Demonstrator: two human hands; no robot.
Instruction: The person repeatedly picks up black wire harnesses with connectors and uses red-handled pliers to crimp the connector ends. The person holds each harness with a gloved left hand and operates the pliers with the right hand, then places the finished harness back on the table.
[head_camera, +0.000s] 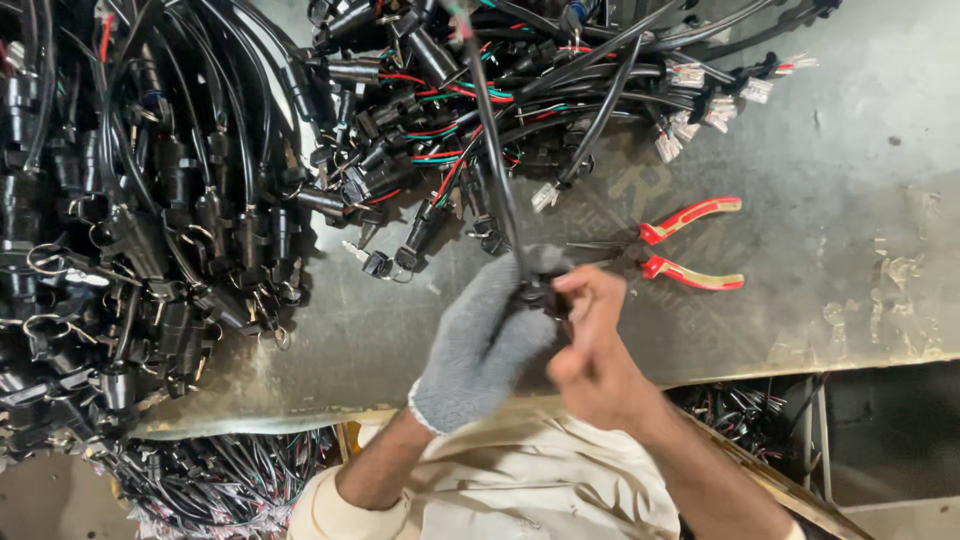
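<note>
My left hand (480, 345), in a grey knit glove, grips the lower end of a black sleeved cable (495, 150) that runs up and away to the wire pile. My bare right hand (592, 345) pinches a small black connector (540, 296) at that cable's end, right against the gloved fingers. Both hands meet over the metal table (830, 200), near its front edge. The connector is mostly hidden by the fingers.
Red-handled pliers (690, 245) lie just right of my hands. A heap of black cable harnesses with white plugs (560, 90) fills the back. Another big pile of black connectors (150, 230) covers the left. More harnesses (220, 480) lie below the table edge.
</note>
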